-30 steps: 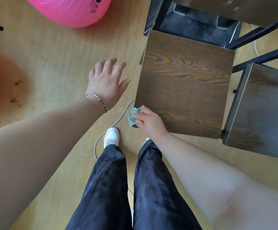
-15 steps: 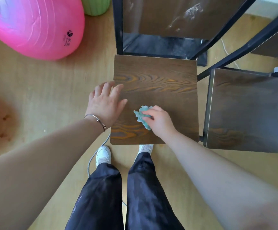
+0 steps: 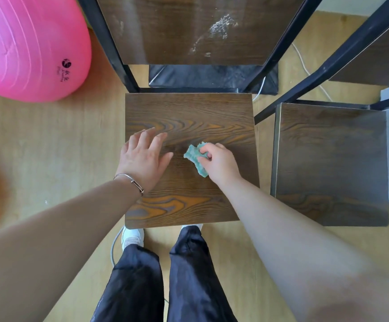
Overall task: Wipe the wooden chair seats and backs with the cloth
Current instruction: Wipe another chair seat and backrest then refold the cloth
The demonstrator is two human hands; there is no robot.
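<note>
The near chair seat [image 3: 188, 112] fills the middle of the view, its front edge toward the person's legs and its grain running side to side. Beyond its far edge rises the chair back [image 3: 177, 31], with a whitish dusty smear [image 3: 221, 26] on its right part. A second chair seat [image 3: 330, 163] stands just beside on the right, apart from both hands.

The left hand [image 3: 142, 159] lies over the near seat's left part with its fingers spread, and seems to rest there as a steadying hand. The right hand [image 3: 221, 163] is at the seat's centre, its grip pinching a bunched teal cloth [image 3: 194, 158] against the wood. The cloth pokes out leftward from the grip, toward the left hand. Bare seat lies both ahead of it and nearer the person. I judge the smeared back is a straight forward reach for the right hand, which is the nearer one.
</note>
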